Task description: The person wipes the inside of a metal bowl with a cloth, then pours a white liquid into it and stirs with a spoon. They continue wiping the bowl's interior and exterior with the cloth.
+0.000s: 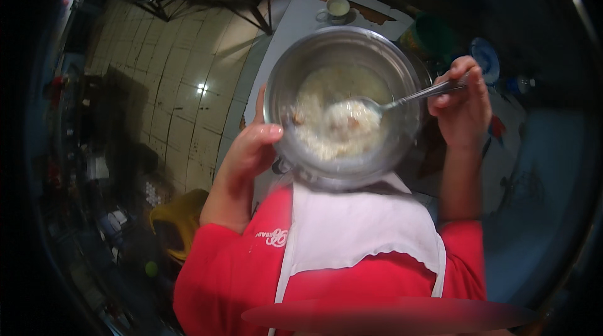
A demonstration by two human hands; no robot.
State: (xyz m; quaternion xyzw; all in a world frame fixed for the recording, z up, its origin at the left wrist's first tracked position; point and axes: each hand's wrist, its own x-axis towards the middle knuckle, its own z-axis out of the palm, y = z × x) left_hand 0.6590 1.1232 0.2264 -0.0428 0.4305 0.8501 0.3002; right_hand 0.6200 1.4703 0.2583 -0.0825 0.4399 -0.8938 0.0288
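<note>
My left hand (256, 140) grips the left rim of a round stainless steel bowl (346, 44), its thumb on the outer edge. The bowl is tilted so that its inside faces me. Pale, wet food with light liquid (325, 138) and some brown bits lies in it. My right hand (461, 105) holds a metal spoon (414, 95) by its handle. The spoon's head is inside the bowl, heaped with the pale food. A white apron over a red shirt is just below the bowl.
Beyond the bowl, a white table (294, 15) with a chipped surface carries a cup (337, 7). A green container (426, 37), a blue-and-white plate (484, 58) and a plastic bottle (518, 84) are at the right. Tiled floor and a yellow chair (188, 209) show at left.
</note>
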